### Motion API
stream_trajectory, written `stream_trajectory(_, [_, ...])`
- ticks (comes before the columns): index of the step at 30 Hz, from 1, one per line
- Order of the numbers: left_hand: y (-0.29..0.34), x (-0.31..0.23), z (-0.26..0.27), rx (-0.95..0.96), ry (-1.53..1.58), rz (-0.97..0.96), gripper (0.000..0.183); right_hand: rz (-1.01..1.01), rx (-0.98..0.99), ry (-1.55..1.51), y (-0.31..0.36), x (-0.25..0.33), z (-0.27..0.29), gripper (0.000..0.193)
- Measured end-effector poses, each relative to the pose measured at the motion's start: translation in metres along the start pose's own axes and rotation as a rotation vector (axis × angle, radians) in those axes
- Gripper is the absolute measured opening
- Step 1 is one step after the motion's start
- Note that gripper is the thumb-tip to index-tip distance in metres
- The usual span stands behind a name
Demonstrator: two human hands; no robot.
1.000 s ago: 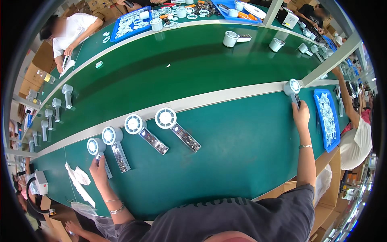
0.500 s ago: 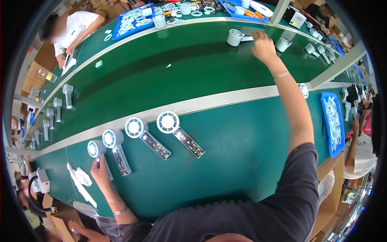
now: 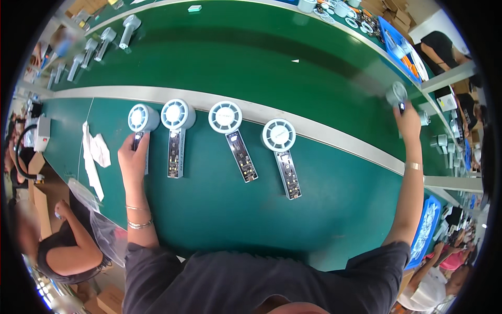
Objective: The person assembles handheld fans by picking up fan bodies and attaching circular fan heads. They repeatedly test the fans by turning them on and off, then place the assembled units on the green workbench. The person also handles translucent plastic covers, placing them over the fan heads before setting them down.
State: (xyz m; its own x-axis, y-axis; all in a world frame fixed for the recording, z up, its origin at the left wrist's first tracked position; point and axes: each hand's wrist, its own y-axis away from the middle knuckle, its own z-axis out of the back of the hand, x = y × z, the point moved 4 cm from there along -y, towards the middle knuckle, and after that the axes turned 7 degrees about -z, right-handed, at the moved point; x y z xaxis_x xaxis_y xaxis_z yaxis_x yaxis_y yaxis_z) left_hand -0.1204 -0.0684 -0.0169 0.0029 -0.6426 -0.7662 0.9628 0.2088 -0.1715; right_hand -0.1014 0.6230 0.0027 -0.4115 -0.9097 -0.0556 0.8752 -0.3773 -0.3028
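Note:
My left hand (image 3: 133,154) is closed round the handle of the leftmost handheld fan (image 3: 143,118), which lies on the green table by the metal rail. To its right lie three more handheld fans: one close by (image 3: 178,114), one in the middle (image 3: 225,118) and one at the right (image 3: 278,135). Each has a round pale grey slotted head, and a circuit board shows along its handle. My right hand (image 3: 408,123) reaches far right over the belt. It grips the handle of another handheld fan (image 3: 397,93), whose head points away from me.
The metal rail (image 3: 334,137) divides my table from the green belt (image 3: 240,57). White cloths (image 3: 94,152) lie at the left. More fans (image 3: 129,31) stand on the belt at far left. A blue tray of parts (image 3: 424,230) sits at right. A co-worker (image 3: 70,246) sits at left.
The view has swung, so the fans and rail appear shifted and turned. My right hand has taken hold of the fan on the belt. My left hand stays on the leftmost fan.

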Motion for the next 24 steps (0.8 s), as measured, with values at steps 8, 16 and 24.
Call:
stream_trajectory(8, [0.018,-0.067,0.013,-0.326,-0.278,-0.496,0.037,-0.218,0.097,-0.098,0.197,0.016,0.068,0.030])
stream_trajectory(16, [0.083,-0.117,-0.067,0.455,-0.036,-0.529,0.032,-0.074,-0.183,-0.413,0.207,0.107,0.148,0.036])
stream_trajectory(24, [0.062,-0.123,-0.116,0.404,-0.209,-0.360,0.056,0.164,0.560,-0.660,0.195,0.254,0.100,0.056])
